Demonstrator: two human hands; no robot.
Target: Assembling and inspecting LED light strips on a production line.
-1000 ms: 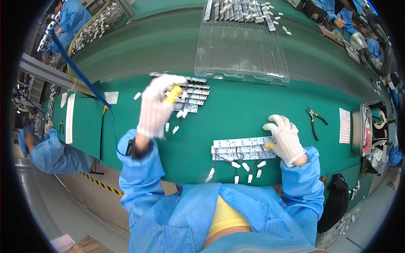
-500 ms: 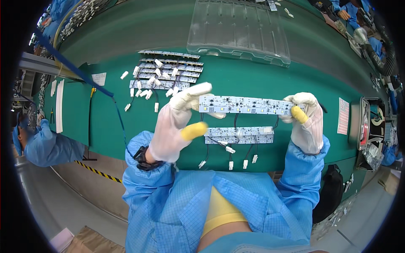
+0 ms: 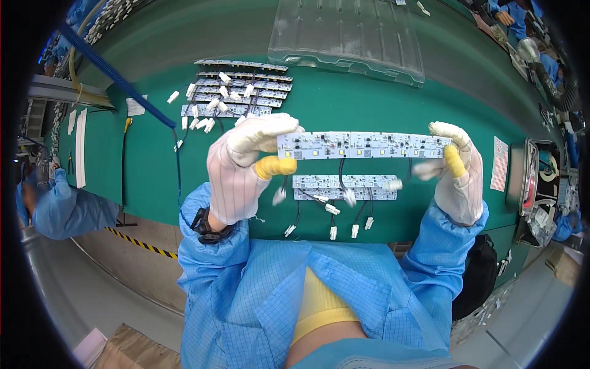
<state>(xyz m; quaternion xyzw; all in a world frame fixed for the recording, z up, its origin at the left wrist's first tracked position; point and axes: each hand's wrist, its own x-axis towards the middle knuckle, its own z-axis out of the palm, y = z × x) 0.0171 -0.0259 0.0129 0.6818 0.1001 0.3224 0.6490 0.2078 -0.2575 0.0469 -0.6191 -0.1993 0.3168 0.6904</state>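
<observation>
A long white LED circuit board (image 3: 365, 145) is held up level by its two ends. My left hand (image 3: 246, 163), in a white glove with a yellow thumb tip, pinches the left end. The right end sits between the thumb and fingers of my right hand (image 3: 458, 169), gloved alike. Dark wires with white connectors dangle below this board; some are blurred. Beneath it, nearer me, two more LED boards (image 3: 347, 194) lie on the green mat, with their connectors toward me. A stack of several LED boards (image 3: 239, 89) with tangled leads rests at the far left.
A clear ribbed plastic tray (image 3: 344, 46) stands at the back of the green bench (image 3: 160, 160). Off to the left hangs a blue coiled cord (image 3: 117, 74). A metal box (image 3: 522, 178) and a pink label sheet (image 3: 500, 163) are at right. Another person (image 3: 67, 203) works at far left.
My left hand has closed its thumb on the board's left end. The board has shifted slightly left and up; my right hand still grips its other end.
</observation>
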